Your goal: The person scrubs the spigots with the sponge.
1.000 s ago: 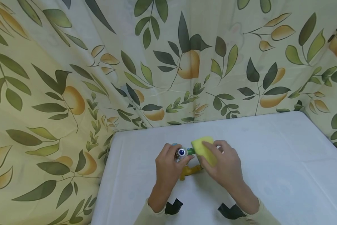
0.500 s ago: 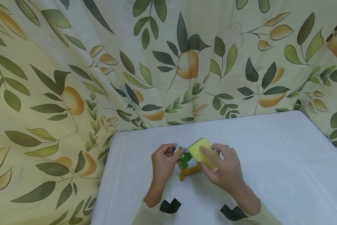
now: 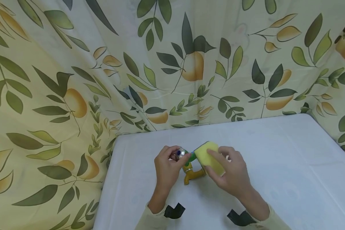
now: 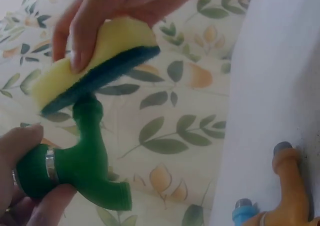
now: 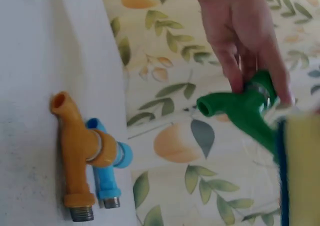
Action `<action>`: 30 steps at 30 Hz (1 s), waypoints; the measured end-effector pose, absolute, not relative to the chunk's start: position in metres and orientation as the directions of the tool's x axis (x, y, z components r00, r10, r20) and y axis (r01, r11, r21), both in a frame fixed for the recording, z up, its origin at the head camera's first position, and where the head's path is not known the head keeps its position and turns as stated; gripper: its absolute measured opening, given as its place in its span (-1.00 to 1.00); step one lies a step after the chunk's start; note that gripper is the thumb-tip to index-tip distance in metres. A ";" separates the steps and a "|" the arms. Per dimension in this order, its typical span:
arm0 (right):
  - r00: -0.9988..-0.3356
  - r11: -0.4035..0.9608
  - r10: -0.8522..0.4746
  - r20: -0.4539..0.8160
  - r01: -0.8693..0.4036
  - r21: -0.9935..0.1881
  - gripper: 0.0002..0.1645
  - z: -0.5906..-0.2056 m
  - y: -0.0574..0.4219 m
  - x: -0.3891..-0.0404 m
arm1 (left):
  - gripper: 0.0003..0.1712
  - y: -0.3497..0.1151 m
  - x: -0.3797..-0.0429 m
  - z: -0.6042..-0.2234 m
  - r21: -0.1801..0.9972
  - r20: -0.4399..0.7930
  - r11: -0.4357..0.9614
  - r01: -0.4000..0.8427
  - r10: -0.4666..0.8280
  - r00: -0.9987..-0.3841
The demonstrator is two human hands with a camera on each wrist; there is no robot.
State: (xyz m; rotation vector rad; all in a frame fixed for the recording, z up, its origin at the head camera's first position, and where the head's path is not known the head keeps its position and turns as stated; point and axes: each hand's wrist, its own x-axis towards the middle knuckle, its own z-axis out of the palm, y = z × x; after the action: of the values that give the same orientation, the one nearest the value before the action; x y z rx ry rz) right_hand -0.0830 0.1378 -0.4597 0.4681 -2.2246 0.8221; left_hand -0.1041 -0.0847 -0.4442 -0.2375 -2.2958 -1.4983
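My left hand (image 3: 167, 169) grips a green tap (image 4: 90, 161) by its knob end, fingers and thumb around the silver-ringed part. In the left wrist view the tap's spout points down and its inlet end points up. My right hand (image 3: 234, 172) holds a yellow sponge (image 3: 210, 157) with a dark scouring layer (image 4: 102, 76). That dark side lies right at the tap's inlet end, covering its tip. In the right wrist view the sponge shows only at the right edge, beside the green tap.
An orange tap (image 5: 75, 146) and a blue tap (image 5: 107, 178) lie close together on the white-covered table (image 3: 276, 169), below the hands. A curtain (image 3: 195, 95) with leaf and fruit print hangs behind the table. Black strips (image 3: 174, 211) show near both sleeves.
The left hand has shifted slightly left and turned the green tap, so its round knob no longer faces the head camera squarely. The sponge has tilted and moved a little in the right hand.
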 end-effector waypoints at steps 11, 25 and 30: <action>-0.774 0.642 -0.034 0.633 -0.502 -0.580 -0.33 -0.453 0.145 -0.082 | -0.60 -0.086 -0.103 -0.442 0.766 0.556 0.407 0.497 -0.031 -0.831; -0.791 0.646 -0.038 0.611 -0.485 -0.589 -0.32 -0.455 0.154 -0.085 | -0.63 -0.088 -0.104 -0.439 0.801 0.500 0.391 0.454 -0.017 -0.866; -0.819 0.684 0.061 0.571 -0.382 -0.622 -0.37 -0.455 0.158 -0.088 | -0.63 -0.092 -0.116 -0.437 0.817 0.407 0.459 0.348 -0.031 -0.913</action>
State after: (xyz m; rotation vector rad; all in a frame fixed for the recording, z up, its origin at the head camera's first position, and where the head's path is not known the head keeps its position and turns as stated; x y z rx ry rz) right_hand -0.0882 0.1584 -0.4548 0.2461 -2.3295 1.0337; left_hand -0.1159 -0.0920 -0.4370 -0.2678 -2.3489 -1.4399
